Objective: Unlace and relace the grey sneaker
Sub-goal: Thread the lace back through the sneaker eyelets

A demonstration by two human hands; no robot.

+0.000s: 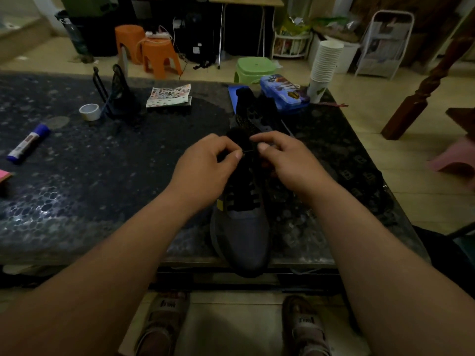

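Two hands are pinching a black lace (248, 151) near a grey sneaker's (240, 227) collar: left hand (205, 170), right hand (288, 160). Its toe is overhanging the dark surface (102, 176).

Grey sneaker (240, 235) upright on its sole on dark speckled table (102, 188), toe toward the person and poking past the near edge, black collar at the far end. Small yellow patch on one side. The black lace (244, 199) is crossed through the lower eyelets, with a short stretch taut across the top.
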